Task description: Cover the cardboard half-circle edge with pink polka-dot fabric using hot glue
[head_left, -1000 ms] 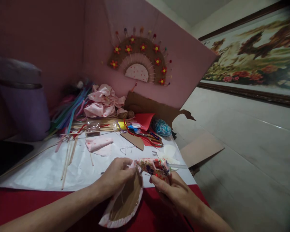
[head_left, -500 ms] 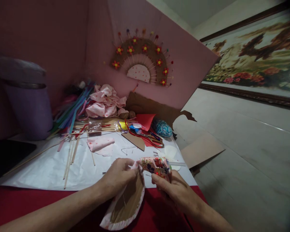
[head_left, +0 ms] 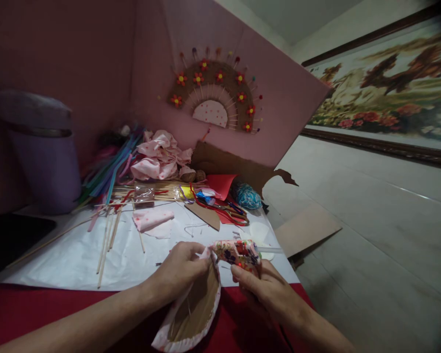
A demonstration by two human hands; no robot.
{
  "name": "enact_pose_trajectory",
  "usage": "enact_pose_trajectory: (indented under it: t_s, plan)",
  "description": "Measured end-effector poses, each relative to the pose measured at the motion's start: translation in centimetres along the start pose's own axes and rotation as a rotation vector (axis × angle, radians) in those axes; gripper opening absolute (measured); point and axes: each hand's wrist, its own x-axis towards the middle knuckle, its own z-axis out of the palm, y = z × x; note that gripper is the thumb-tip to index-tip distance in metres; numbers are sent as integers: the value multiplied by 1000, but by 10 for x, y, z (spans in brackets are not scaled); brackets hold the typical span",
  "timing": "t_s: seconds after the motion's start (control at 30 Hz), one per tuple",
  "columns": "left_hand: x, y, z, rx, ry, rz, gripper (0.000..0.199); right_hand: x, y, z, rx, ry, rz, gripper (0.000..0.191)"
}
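Note:
My left hand (head_left: 185,267) pinches the upper end of a half-round cardboard piece (head_left: 197,309), whose edge is wrapped in pink-dotted fabric. The bare brown cardboard side faces me, and a pale thread-like line runs across it. In my right hand (head_left: 266,284) is a flower-patterned hot glue gun (head_left: 235,252) with a small red light glowing on it. A clear glue stick (head_left: 270,249) sticks out of its rear. The gun's nozzle points left and meets the fabric fold beside my left fingertips; the exact contact is hidden.
Pink fabric scraps (head_left: 153,219), wooden sticks (head_left: 105,245), scissors (head_left: 231,213), blue yarn (head_left: 247,196) and a cardboard wedge (head_left: 204,216) lie on the white sheet (head_left: 69,264). A purple bin (head_left: 44,166) stands left. A decorated cardboard arch (head_left: 220,81) hangs on the pink panel.
Both hands, the cardboard piece and the glue gun stay almost in the same place. The view has shifted very slightly.

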Motion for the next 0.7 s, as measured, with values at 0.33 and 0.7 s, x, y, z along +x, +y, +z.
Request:
enact_pose_trajectory:
  t_s: [0.33, 0.7]
  plan:
    - [-3, 5, 0, -46, 12, -16, 37, -5, -8, -1, 4, 40, 21, 40]
    - [-5, 11, 1, -96, 5, -41, 37, -6, -4, -3, -21, 16, 11, 43]
